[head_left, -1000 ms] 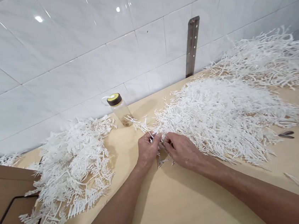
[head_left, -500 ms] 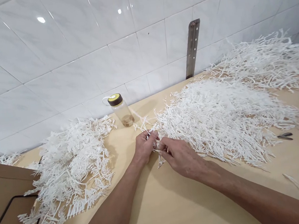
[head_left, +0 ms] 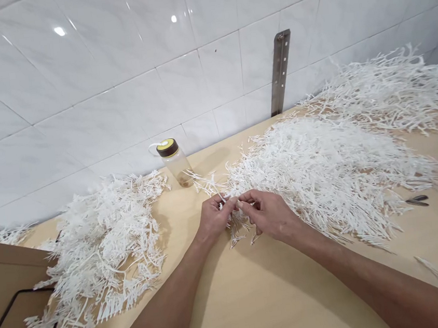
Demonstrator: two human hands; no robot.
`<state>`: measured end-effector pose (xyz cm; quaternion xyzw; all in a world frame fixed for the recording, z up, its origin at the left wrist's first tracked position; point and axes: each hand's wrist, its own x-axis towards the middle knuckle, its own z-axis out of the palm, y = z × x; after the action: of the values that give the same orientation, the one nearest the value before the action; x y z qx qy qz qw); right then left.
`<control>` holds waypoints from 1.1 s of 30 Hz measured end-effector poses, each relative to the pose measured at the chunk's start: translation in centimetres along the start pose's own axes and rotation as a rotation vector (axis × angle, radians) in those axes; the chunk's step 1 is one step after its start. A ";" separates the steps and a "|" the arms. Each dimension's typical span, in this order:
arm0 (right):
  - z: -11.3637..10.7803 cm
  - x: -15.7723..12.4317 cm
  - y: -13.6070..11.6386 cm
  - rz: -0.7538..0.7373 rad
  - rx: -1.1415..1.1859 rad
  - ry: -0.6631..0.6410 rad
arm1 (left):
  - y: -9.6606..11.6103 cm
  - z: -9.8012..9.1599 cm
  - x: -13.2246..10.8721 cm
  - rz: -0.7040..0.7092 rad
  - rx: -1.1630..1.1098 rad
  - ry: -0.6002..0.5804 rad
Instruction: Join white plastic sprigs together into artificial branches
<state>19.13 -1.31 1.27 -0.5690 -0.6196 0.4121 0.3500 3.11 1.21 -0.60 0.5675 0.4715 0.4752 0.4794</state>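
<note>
Head view. Both hands meet at the near edge of the middle pile of white branched plastic pieces. The left hand and the right hand each pinch, between thumb and fingertips, one white plastic sprig; the fingertips of the two hands almost touch.

The sprig hangs just below the fingertips, over the bare surface, and brushes the edge of the pile. Its long axis appears to run from the pinch down toward the person, with the side branches fanning out at the lower end; finer detail is too small to tell.

As judged here, the step in hand is fingertip work on a single sprig. Drawing it clear would call for a light, steady pull, since neighbouring branches interlock.

A second pile lies well to the left and a third pile at far right. A capped bottle stands by the tiled wall, and a small dark tool lies right of the middle pile.
</note>
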 end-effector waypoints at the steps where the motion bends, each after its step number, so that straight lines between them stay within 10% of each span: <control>1: 0.0 0.0 0.0 0.022 0.017 -0.018 | -0.1 0.1 0.0 0.025 0.024 -0.014; 33: 0.0 0.2 0.4 -0.021 0.123 -0.168 | -0.7 0.0 0.1 0.008 0.070 -0.003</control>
<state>19.26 -1.12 0.91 -0.5036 -0.6262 0.4919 0.3351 3.06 1.39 -1.26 0.5863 0.4849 0.4594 0.4582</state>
